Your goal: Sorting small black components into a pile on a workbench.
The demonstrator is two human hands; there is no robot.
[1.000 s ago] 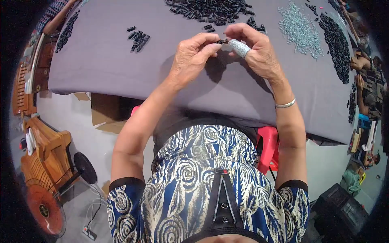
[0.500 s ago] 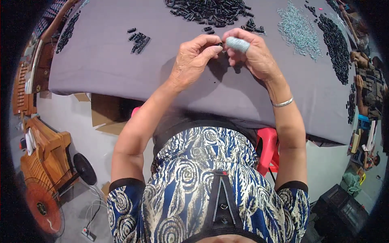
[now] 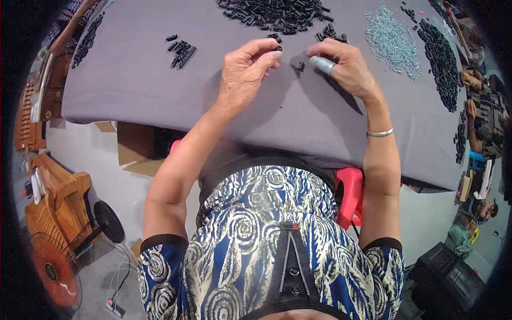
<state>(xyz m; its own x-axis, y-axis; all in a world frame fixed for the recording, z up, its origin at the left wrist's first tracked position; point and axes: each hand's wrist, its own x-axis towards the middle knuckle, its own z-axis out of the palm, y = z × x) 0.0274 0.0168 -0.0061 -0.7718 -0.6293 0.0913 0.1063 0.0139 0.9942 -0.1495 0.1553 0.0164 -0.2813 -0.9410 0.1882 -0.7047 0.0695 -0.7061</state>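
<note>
My left hand is closed in a pinch on a small black cylindrical piece, mostly covered by the fingertips. To its right is my right hand, with a pale silvery wrap round one digit. Its fingers are curled, and whether they hold anything is hidden. A single black piece stands on the cloth between the two hands. Just beyond the right hand lies a small group of black pieces.
A grey cloth covers the table. Farther off is a large heap of black pieces, with a smaller cluster at left. Small shiny silvery parts and more black pieces lie at right. Other people sit along the right edge.
My hands have moved apart, the right one rightward and the left one slightly left and up. A black piece now shows on the cloth between them.
</note>
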